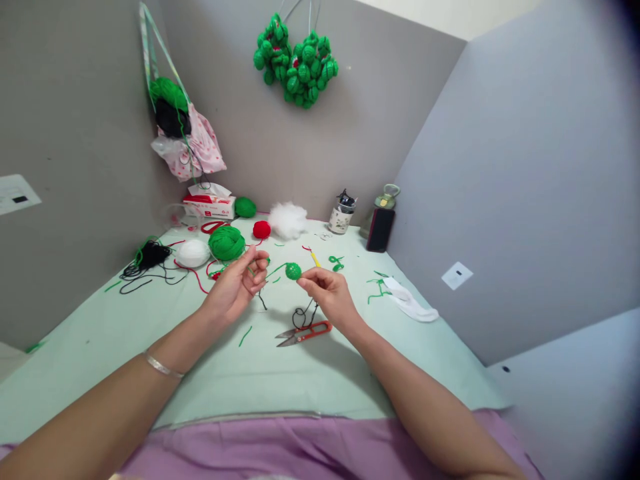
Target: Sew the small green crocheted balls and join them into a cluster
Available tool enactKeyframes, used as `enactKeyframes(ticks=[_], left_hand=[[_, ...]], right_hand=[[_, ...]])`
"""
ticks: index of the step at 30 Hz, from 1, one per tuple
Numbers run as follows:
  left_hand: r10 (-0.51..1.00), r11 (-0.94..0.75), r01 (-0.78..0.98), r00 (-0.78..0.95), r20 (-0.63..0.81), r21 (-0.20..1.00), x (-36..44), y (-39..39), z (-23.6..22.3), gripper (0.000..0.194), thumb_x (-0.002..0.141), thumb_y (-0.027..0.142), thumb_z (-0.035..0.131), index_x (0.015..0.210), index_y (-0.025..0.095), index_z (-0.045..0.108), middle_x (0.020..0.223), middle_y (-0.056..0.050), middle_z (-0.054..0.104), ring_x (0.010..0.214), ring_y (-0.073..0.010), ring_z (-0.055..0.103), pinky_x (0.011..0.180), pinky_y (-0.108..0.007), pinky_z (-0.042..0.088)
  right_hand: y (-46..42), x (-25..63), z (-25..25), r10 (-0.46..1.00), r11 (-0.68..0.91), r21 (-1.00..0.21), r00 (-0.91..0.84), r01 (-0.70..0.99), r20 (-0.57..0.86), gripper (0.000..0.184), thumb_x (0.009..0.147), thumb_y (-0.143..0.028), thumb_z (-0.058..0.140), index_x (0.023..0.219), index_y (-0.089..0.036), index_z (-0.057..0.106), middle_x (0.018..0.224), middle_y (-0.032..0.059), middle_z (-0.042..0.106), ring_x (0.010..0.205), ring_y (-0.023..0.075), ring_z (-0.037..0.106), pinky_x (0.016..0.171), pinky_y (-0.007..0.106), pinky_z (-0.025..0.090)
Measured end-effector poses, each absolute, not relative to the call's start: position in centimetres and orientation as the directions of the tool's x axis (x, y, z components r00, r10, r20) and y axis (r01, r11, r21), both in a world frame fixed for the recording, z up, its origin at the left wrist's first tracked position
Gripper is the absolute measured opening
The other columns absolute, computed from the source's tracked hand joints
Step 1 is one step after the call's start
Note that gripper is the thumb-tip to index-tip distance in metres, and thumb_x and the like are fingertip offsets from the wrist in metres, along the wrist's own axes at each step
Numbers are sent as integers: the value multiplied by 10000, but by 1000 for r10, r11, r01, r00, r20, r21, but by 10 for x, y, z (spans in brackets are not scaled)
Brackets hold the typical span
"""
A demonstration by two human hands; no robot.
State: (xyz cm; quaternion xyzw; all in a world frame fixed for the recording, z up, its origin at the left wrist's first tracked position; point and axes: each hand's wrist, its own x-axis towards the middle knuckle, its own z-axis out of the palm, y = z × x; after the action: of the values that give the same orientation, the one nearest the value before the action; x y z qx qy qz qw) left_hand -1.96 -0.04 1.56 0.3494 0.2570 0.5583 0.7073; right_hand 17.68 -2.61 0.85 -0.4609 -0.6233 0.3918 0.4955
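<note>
A small green crocheted ball (293, 271) is pinched between the thumb and fingers of my right hand (327, 291), raised over the table. From the ball a strand of green yarn (276, 269) runs left to my left hand (241, 280), whose curled fingers are closed on it. A bit of green shows at its fingertips. Below my right hand lie thread snips with orange handles (315, 330), beside a loop of black yarn (300, 317). A thin yellow tool (315, 259) shows just behind my right hand; its lower end is hidden.
Balls of green (227, 243), white (193, 253) and red yarn (261, 230) stand at the back left, near black yarn (154, 254). White stuffing (288, 221), a cup (341, 218) and a phone (381, 230) line the back. A white cloth piece (410, 301) lies right.
</note>
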Motion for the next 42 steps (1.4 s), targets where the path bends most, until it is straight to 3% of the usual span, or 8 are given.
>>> enactKeyframes(ticks=[3, 6, 10, 13, 17, 24, 31, 42], left_hand=[[955, 62, -394, 289, 60, 917, -14, -5, 12, 316, 829, 421, 724, 975, 142, 694, 775, 1, 601, 575, -57, 481, 518, -171, 400], [936, -12, -259, 337, 102, 966, -10, -8, 7, 303, 777, 381, 781, 995, 187, 703, 775, 9, 626, 705, -107, 567, 688, -221, 468], [927, -61, -253, 343, 149, 966, -11, -6, 4, 262, 781, 379, 773, 978, 217, 715, 967, -15, 682, 896, -164, 623, 884, -310, 478], [918, -59, -264, 365, 156, 963, -15, -2, 2, 281, 803, 388, 751, 1035, 236, 712, 1040, -24, 692, 964, -184, 627, 947, -351, 462], [912, -108, -200, 369, 177, 974, -16, -2, 1, 309, 760, 357, 792, 1031, 229, 716, 988, -30, 707, 941, -190, 630, 904, -341, 471], [878, -215, -152, 403, 259, 965, -13, -10, 4, 257, 755, 310, 797, 979, 217, 710, 928, -16, 693, 881, -166, 620, 830, -303, 477], [863, -304, -114, 388, 324, 946, -11, -9, -3, 259, 790, 306, 768, 1015, 210, 681, 952, -26, 636, 915, -174, 596, 823, -304, 455], [858, -283, -87, 423, 293, 955, -7, -6, -7, 219, 767, 296, 766, 926, 180, 668, 887, -22, 649, 841, -171, 625, 792, -314, 478]], right_hand=[[-28, 176, 8, 952, 305, -929, -73, 209, 297, 226, 802, -384, 678, 757, -163, 665, 588, -31, 463, 542, 96, 345, 507, 249, 277], [-31, 174, 9, 931, 363, -899, -117, 245, 345, 192, 829, -344, 647, 806, -159, 694, 704, 3, 556, 593, 103, 409, 549, 252, 329], [-31, 177, 13, 912, 398, -879, -218, 262, 348, 207, 861, -314, 591, 896, -170, 735, 797, 25, 593, 637, 109, 443, 583, 257, 355], [-29, 184, 17, 929, 312, -919, -281, 241, 241, 242, 861, -340, 599, 964, -171, 739, 699, -7, 532, 587, 96, 379, 549, 251, 321], [-24, 189, 18, 945, 179, -972, -301, 153, 126, 251, 810, -387, 681, 906, -157, 709, 603, -41, 475, 554, 87, 379, 521, 236, 313], [-23, 187, 13, 934, 172, -985, -323, 32, 152, 277, 778, -415, 727, 814, -161, 624, 626, -44, 520, 535, 78, 437, 533, 238, 356], [-24, 189, 17, 915, 215, -967, -374, 137, 151, 267, 858, -331, 618, 1068, -167, 604, 705, -29, 550, 617, 114, 529, 624, 272, 427], [-32, 182, 10, 896, 258, -923, -428, 286, 118, 350, 871, -205, 525, 1221, -195, 537, 792, -11, 577, 732, 144, 605, 709, 294, 464]])
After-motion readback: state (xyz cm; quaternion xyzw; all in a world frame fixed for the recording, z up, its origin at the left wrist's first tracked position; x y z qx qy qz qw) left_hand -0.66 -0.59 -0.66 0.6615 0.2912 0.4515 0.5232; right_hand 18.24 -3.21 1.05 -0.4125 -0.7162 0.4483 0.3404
